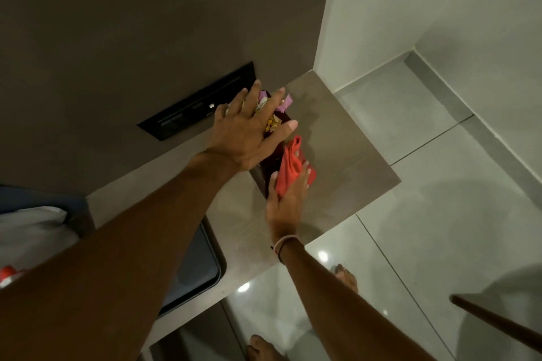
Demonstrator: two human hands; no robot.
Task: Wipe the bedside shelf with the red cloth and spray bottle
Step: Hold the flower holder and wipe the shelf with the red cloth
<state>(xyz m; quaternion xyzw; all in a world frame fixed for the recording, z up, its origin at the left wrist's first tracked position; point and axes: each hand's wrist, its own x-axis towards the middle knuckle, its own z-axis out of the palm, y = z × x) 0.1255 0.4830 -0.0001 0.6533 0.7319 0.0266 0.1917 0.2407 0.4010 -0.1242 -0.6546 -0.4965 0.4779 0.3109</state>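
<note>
The bedside shelf [346, 143] is a grey-brown wood-look slab fixed against a dark wall. On it stands a dark red tray [271, 165] that holds small coloured packets [274, 121]. My left hand [249, 129] hovers over the tray's far end with fingers spread, holding nothing. My right hand [286, 199] presses the bunched red cloth [293, 167] against the tray's near right side. A red and white object [10, 274] at the left edge may be the spray bottle; most of it is hidden by my left arm.
A black switch panel [187, 113] is set in the wall behind the shelf. A dark tray [199, 267] lies on the shelf's near left part. White bedding [32, 228] shows at left, glossy floor tiles [440, 214] at right, my bare feet below.
</note>
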